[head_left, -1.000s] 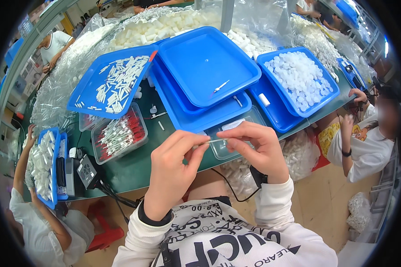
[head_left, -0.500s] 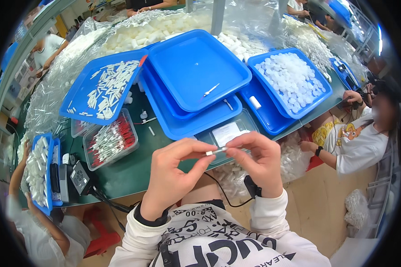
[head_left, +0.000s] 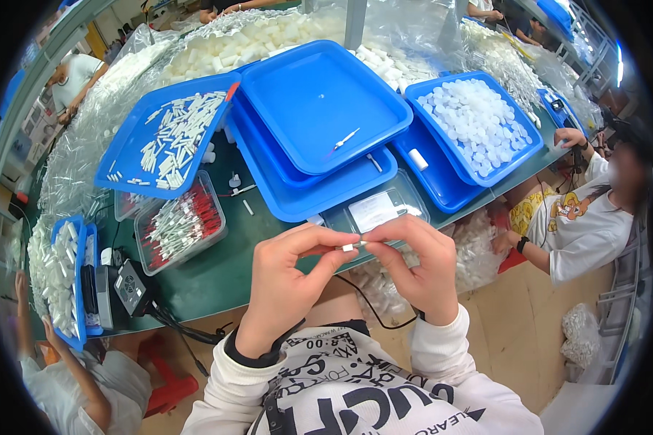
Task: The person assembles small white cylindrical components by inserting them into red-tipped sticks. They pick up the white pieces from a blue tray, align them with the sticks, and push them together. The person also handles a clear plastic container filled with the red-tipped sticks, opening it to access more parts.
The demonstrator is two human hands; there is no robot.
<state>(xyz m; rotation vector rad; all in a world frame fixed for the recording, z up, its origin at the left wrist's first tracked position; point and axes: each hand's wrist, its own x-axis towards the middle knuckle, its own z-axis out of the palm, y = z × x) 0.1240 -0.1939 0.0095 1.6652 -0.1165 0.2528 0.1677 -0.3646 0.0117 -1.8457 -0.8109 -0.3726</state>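
Both hands' fingers pinch a small white piece (head_left: 349,247) over a clear box (head_left: 377,210) holding a white label

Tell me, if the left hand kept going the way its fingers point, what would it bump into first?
The left hand points right, so its fingertips would first meet the right hand, which pinches the same small white piece. They already look almost touching there, though depth is hard to judge from above.
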